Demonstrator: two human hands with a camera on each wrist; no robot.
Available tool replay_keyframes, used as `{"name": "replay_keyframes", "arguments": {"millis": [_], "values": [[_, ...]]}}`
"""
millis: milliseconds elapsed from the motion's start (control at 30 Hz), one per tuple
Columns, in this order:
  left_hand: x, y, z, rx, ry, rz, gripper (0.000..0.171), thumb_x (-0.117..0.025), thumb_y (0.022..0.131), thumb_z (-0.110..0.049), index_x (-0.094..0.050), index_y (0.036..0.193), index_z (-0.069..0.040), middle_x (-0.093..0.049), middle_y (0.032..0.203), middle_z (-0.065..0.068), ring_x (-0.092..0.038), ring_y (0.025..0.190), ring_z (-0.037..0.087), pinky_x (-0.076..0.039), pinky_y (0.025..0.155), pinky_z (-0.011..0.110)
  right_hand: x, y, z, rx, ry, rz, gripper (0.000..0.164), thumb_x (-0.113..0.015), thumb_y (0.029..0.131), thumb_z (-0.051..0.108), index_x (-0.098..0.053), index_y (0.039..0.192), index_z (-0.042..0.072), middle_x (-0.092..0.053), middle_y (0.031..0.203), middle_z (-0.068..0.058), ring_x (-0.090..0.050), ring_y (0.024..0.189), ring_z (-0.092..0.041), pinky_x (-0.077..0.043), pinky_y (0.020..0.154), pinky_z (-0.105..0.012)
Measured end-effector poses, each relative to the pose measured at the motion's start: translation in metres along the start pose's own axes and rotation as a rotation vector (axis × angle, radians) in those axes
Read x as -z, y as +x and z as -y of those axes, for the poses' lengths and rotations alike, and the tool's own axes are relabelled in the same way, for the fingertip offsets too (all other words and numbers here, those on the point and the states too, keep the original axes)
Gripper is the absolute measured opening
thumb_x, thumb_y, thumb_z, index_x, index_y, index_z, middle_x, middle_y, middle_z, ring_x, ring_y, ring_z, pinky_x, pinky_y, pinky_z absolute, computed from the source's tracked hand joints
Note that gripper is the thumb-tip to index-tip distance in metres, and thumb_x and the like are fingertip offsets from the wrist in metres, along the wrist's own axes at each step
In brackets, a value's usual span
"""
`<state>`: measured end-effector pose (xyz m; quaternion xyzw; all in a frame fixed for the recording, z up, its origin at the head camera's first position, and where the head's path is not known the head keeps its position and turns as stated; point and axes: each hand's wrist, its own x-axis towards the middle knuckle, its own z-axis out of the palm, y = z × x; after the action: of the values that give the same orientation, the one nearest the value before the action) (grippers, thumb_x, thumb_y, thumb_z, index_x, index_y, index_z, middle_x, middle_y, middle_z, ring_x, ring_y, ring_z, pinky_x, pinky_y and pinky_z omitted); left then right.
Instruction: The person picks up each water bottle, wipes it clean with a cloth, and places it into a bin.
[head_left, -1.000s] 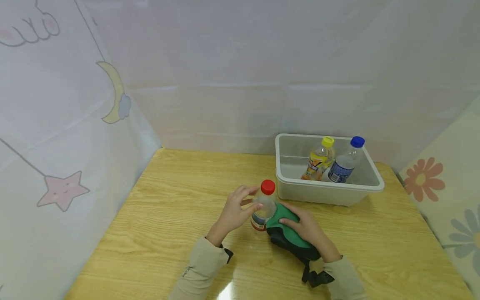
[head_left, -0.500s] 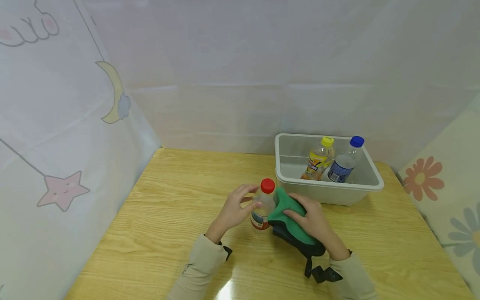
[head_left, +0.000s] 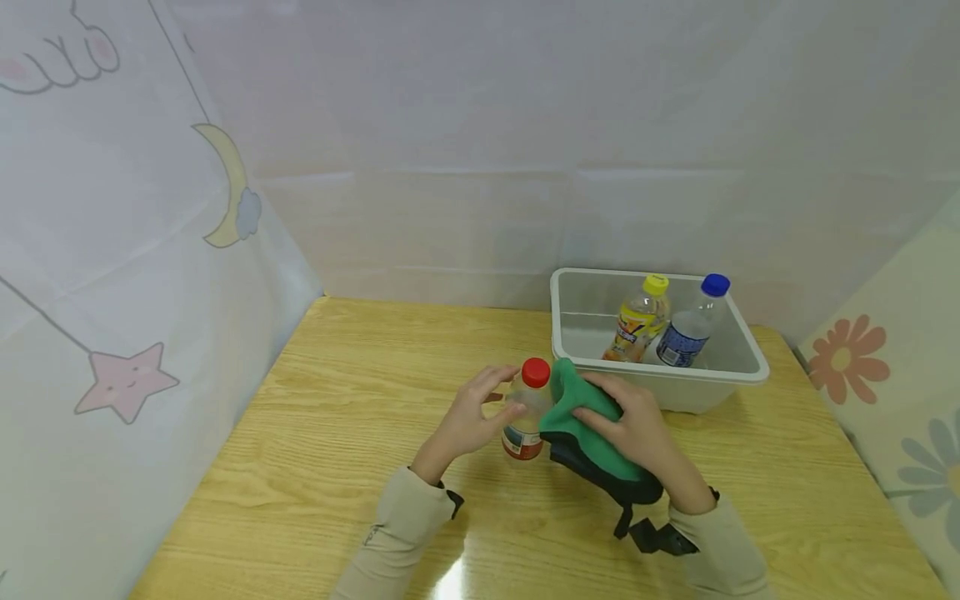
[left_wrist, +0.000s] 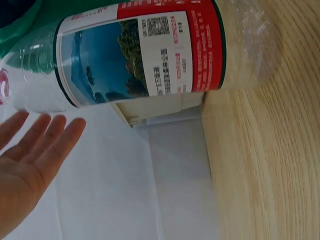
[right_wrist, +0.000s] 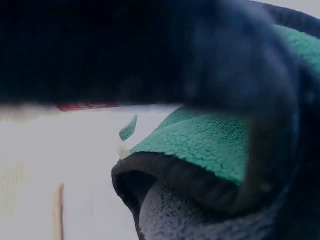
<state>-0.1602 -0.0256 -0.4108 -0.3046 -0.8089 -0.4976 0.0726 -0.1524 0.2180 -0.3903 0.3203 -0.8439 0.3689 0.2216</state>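
A clear plastic bottle [head_left: 523, 440] with a red cap stands upright on the wooden table. My left hand [head_left: 468, 417] is at its left by the neck, thumb in front and fingers behind. In the left wrist view, the fingers of that hand [left_wrist: 25, 172] reach toward the neck of the bottle [left_wrist: 145, 55], nearly straight; whether they touch it is unclear. Right of the bottle, my right hand [head_left: 633, 425] grips a green cloth [head_left: 600, 454] with black edging. The right wrist view shows the grey underside of this cloth [right_wrist: 200, 145]; a dark blurred shape covers much of it.
Behind the right hand stands a light grey plastic bin [head_left: 660, 367]. Inside it lean a yellow-capped bottle [head_left: 633, 327] and a blue-capped bottle [head_left: 684, 336]. Pale printed curtains [head_left: 450, 217] enclose the back and sides of the wooden table [head_left: 337, 433].
My right hand has moved right and slightly up with the cloth, whose upper edge now rises beside the bottle's neck. More of the bottle's label shows. The left hand has hardly moved.
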Motion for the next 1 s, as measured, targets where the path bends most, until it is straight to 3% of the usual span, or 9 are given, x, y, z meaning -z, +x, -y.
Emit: {"name": "replay_keyframes", "arguments": {"millis": [167,333,500,767,1000], "values": [[-0.005,0.002,-0.005,-0.009,0.033,-0.076,0.041,-0.064,0.086,-0.017,-0.051,0.121,0.0,-0.052,0.117,0.013,-0.051,0.105,0.024,-0.052,0.078,0.037,0.002,0.006,0.002,-0.022,-0.005,0.029,0.046,-0.078,0.066,0.005,-0.063,0.11,0.0,-0.066,0.101,-0.014,-0.063,0.085,-0.024,-0.051,0.067,-0.037],[-0.008,0.005,-0.006,-0.044,0.046,-0.116,0.037,-0.067,0.084,-0.015,-0.054,0.115,0.0,-0.055,0.108,0.013,-0.054,0.098,0.027,-0.053,0.073,0.036,0.002,0.012,0.002,-0.071,-0.027,0.086,0.043,-0.077,0.071,0.01,-0.063,0.111,0.001,-0.066,0.099,-0.012,-0.061,0.076,-0.017,-0.048,0.06,-0.03],[-0.007,0.005,-0.007,-0.046,0.045,-0.109,0.035,-0.067,0.084,-0.014,-0.055,0.113,0.0,-0.056,0.107,0.013,-0.054,0.097,0.026,-0.053,0.073,0.035,0.0,0.017,0.001,-0.077,-0.021,0.146,0.042,-0.075,0.073,0.012,-0.062,0.111,-0.002,-0.066,0.1,-0.013,-0.061,0.077,-0.018,-0.047,0.061,-0.029],[-0.006,0.006,-0.006,-0.031,0.027,-0.086,0.034,-0.066,0.084,-0.012,-0.055,0.113,0.001,-0.056,0.108,0.014,-0.055,0.098,0.031,-0.053,0.074,0.037,-0.004,0.017,-0.004,-0.081,0.006,0.216,0.042,-0.075,0.073,0.011,-0.062,0.111,-0.002,-0.065,0.105,-0.015,-0.062,0.088,-0.025,-0.051,0.071,-0.038],[-0.006,0.006,-0.007,-0.026,0.016,-0.089,0.035,-0.067,0.083,-0.012,-0.055,0.113,0.002,-0.056,0.108,0.014,-0.054,0.098,0.03,-0.053,0.074,0.039,-0.008,0.012,-0.011,-0.095,0.017,0.233,0.043,-0.075,0.073,0.012,-0.062,0.111,-0.004,-0.064,0.104,-0.017,-0.062,0.09,-0.028,-0.051,0.071,-0.04]]}}
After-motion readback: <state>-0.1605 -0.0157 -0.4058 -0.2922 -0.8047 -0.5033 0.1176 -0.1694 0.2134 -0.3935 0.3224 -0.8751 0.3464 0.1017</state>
